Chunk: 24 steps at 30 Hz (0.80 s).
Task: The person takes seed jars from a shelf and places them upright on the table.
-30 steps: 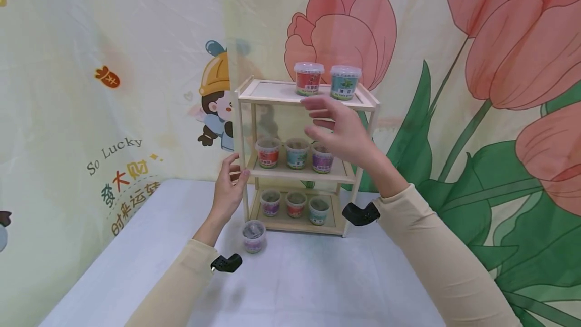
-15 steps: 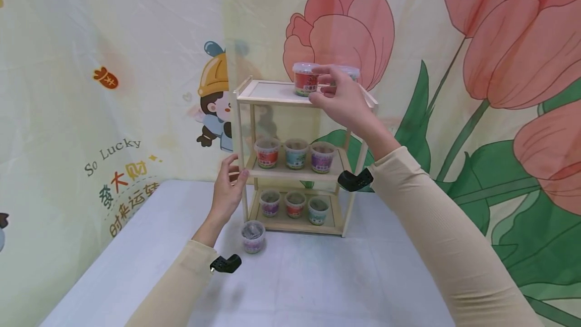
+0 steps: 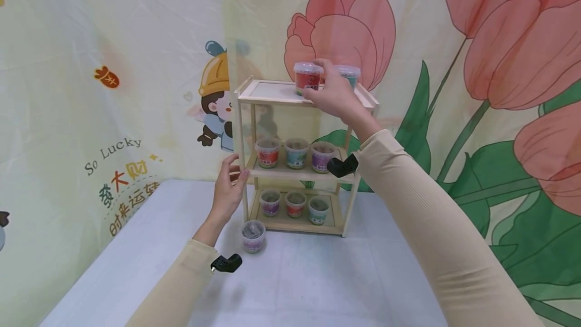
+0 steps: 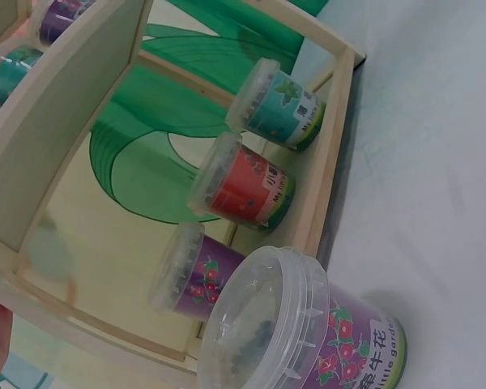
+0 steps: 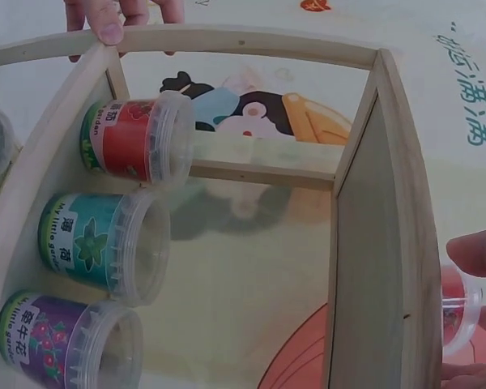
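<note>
My left hand (image 3: 229, 188) grips the left front post of a small wooden three-tier shelf (image 3: 295, 100), its thumb on the middle tier's corner in the right wrist view. On the top tier my right hand (image 3: 335, 92) holds a red plastic tub (image 3: 306, 79) with a clear lid, thumb in front and fingers at its right side. Partly hidden behind that hand stands a teal tub (image 3: 349, 73). The middle tier bears a red tub (image 3: 267, 154), a teal tub (image 5: 77, 241) and a purple tub (image 5: 49, 344).
On the bottom tier stand a purple tub (image 3: 270, 203), a red tub (image 4: 247, 190) and a teal tub (image 4: 283, 111). Another purple tub (image 4: 348, 340) stands on the white table (image 3: 313, 281) before the shelf's left front leg. A printed cloth (image 3: 159, 64) hangs behind.
My right hand has risen from below the top tier's front edge and moved to the red tub there, fingers now about it. The left hand has stayed on the post.
</note>
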Available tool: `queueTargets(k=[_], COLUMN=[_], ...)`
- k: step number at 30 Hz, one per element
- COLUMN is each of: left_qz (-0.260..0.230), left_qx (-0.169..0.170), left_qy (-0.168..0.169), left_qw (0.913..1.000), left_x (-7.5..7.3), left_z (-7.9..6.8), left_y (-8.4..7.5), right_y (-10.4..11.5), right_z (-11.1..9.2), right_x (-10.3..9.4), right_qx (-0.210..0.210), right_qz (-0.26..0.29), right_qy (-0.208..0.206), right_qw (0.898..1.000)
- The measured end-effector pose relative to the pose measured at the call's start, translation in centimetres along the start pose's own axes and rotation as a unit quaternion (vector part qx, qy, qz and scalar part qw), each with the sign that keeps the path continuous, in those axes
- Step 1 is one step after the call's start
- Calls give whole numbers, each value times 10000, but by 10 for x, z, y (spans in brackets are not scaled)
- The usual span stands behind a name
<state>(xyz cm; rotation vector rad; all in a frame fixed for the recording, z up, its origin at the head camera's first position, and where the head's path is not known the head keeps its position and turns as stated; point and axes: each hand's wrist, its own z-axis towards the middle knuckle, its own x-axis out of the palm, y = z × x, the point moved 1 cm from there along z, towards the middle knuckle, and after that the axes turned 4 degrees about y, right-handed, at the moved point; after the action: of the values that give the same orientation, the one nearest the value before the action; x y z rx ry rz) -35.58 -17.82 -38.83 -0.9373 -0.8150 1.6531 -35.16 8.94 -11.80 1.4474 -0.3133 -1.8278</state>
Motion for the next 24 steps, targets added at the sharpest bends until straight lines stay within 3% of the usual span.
queueTargets(k=[11,24], left_qz=[-61,-70], left_qx=[-7,-6], left_qy=[43,5], left_qw=[10000,10000], left_x=[0,0], left_z=[-1,0], left_y=[0,-2], right_y=[3,-3], right_z=[16,28], right_x=[6,16], right_qx=[55,-181], right_qz=[19,-368], right_qy=[95,-255], right_qw=[9999,9988])
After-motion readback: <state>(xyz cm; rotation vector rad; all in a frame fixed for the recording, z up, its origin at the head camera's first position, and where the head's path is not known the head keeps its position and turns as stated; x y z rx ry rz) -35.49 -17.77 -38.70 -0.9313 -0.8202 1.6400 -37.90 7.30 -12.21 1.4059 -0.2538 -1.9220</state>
